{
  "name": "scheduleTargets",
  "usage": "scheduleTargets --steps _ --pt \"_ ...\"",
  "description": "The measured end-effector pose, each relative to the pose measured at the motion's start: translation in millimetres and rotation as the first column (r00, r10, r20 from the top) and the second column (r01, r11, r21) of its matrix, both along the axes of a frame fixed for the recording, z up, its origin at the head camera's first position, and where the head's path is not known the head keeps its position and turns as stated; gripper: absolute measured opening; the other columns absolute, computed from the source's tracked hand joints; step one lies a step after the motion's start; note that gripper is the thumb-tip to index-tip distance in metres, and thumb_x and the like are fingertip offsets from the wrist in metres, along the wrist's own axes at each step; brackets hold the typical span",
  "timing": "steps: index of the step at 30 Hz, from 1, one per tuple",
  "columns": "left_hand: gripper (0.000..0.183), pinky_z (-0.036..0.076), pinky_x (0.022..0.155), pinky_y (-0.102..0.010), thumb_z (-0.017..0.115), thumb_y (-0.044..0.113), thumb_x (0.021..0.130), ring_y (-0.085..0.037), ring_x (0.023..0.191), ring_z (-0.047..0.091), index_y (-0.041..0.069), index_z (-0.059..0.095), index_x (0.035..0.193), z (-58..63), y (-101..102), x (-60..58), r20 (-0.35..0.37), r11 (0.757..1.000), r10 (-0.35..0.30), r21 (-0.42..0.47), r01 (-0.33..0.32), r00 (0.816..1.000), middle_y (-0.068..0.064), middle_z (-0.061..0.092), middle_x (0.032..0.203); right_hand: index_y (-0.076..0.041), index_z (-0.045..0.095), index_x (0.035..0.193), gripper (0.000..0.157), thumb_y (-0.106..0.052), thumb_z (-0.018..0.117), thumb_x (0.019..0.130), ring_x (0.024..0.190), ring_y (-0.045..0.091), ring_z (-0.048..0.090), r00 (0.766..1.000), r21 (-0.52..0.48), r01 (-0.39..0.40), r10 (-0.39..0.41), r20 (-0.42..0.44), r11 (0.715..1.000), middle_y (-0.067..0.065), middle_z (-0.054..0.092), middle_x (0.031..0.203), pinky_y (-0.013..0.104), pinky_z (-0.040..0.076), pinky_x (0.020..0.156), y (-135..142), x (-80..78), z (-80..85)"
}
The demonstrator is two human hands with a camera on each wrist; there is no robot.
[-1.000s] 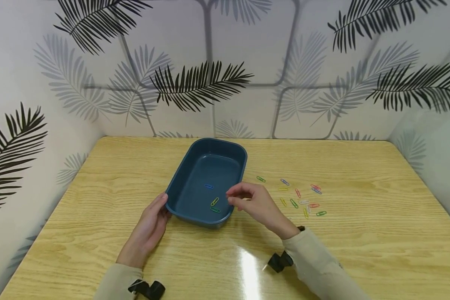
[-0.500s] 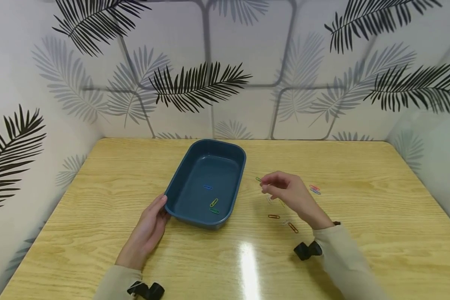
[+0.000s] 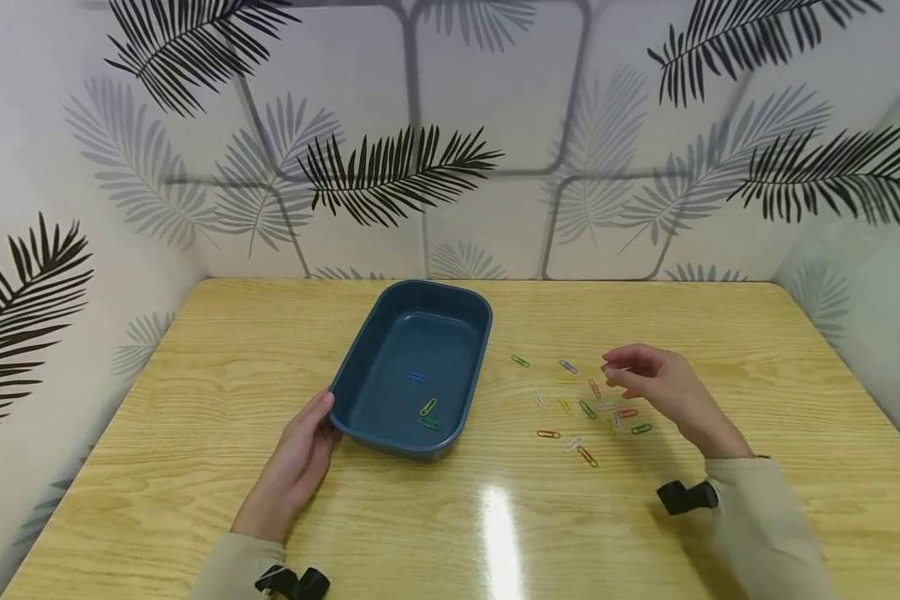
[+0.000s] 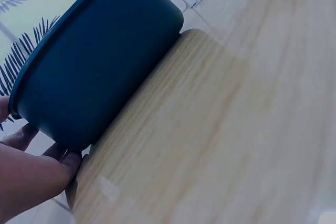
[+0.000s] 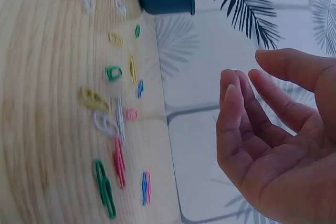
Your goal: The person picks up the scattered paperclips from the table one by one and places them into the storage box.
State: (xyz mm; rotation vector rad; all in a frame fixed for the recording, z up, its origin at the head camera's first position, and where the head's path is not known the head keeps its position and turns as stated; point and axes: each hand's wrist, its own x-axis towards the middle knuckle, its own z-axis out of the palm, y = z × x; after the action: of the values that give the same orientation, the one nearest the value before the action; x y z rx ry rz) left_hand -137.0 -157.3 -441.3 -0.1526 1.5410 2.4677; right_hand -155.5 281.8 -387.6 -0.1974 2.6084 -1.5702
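Observation:
A dark blue plastic bin [image 3: 420, 342] stands left of the table's middle. My left hand [image 3: 296, 458] holds its near left corner, thumb at the rim and fingers low against the outer wall, as the left wrist view shows. Inside the bin lie a blue paper clip [image 3: 416, 377], a yellow one [image 3: 428, 407] and a green one [image 3: 429, 423]. Over the right part of the scattered paper clips hovers my right hand [image 3: 663, 392], fingers loosely bent and a gap between thumb and fingertips, holding nothing. It hides a pink and blue pair of clips [image 5: 146, 188] from the head view.
Several coloured paper clips lie spread on the wooden table [image 3: 270, 333] right of the bin, among them a red clip [image 3: 587, 456], a white clip [image 3: 538, 399] and a green clip [image 3: 641, 429]. A leaf-patterned wall [image 3: 495, 225] stands behind the table.
My right hand has moved right, from the bin's right rim across to the far side of the loose clips. The left hand and the bin have stayed put.

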Motion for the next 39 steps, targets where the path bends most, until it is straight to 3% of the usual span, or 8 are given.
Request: scheduleTargets --steps 11,21,25,29,33,39 --pt "0.051 0.033 0.099 -0.024 0.039 0.023 0.107 -0.009 0.118 0.044 -0.005 0.025 0.147 1.4 0.7 -2.1 -0.001 1.0 0.008 -0.006 -0.008 1.0 0.004 0.052 0.124 0.009 0.054 0.127 0.042 -0.018 0.062 0.097 0.092 0.01 0.063 1.0 0.127 -0.009 0.011 -0.013 0.992 0.023 0.062 0.116 0.031 0.054 0.075 26.1 -2.7 -0.1" --pt "0.048 0.033 0.099 -0.024 0.038 0.022 0.107 -0.008 0.115 0.046 -0.005 0.028 0.145 3.5 -0.3 1.1 0.017 1.0 0.027 -0.015 -0.027 0.999 0.003 0.052 0.123 0.009 0.054 0.128 0.043 -0.023 0.058 0.099 0.099 0.02 0.061 0.998 0.177 0.047 -0.051 0.022 0.983 0.025 0.058 0.122 0.036 0.053 0.079 33.7 -18.0 -4.7" --pt "0.044 0.034 0.097 -0.024 0.039 0.023 0.106 -0.009 0.114 0.045 -0.002 0.033 0.142 2.4 -0.5 2.3 0.013 1.0 0.026 -0.018 -0.026 1.0 0.003 0.052 0.122 0.01 0.057 0.123 0.037 -0.016 0.059 0.098 0.097 0.032 0.06 0.999 0.279 0.035 -0.041 0.015 0.96 0.026 0.06 0.115 0.041 0.053 0.078 33.3 -33.2 -4.4" --pt "0.046 0.033 0.098 -0.024 0.04 0.023 0.106 -0.011 0.116 0.044 -0.002 0.032 0.143 1.1 0.9 0.5 0.012 1.0 0.021 -0.005 -0.02 1.0 0.001 0.05 0.125 0.012 0.06 0.115 0.031 -0.011 0.061 0.094 0.087 0.036 0.062 0.999 0.417 -0.021 0.006 0.038 0.909 0.029 0.062 0.108 0.043 0.053 0.07 34.5 -45.8 -4.8" --pt "0.05 0.032 0.101 -0.025 0.04 0.022 0.106 -0.009 0.118 0.045 -0.006 0.026 0.146 0.0 1.7 -0.5 0.01 1.0 0.03 -0.002 -0.03 1.0 0.002 0.051 0.125 0.013 0.061 0.108 0.028 -0.008 0.065 0.089 0.088 0.039 0.062 0.997 0.494 -0.073 0.047 0.066 0.866 0.029 0.063 0.103 0.046 0.052 0.072 34.9 -51.3 -9.6" --pt "0.052 0.033 0.101 -0.025 0.039 0.022 0.107 -0.009 0.119 0.045 -0.007 0.024 0.147 -0.3 1.5 -0.4 -0.005 0.999 0.031 -0.011 -0.031 1.0 0.002 0.051 0.126 0.01 0.065 0.099 0.022 -0.006 0.069 0.084 0.083 0.035 0.062 0.997 0.511 -0.08 0.06 0.055 0.856 0.024 0.066 0.094 0.045 0.051 0.071 32.7 -53.0 -17.2"
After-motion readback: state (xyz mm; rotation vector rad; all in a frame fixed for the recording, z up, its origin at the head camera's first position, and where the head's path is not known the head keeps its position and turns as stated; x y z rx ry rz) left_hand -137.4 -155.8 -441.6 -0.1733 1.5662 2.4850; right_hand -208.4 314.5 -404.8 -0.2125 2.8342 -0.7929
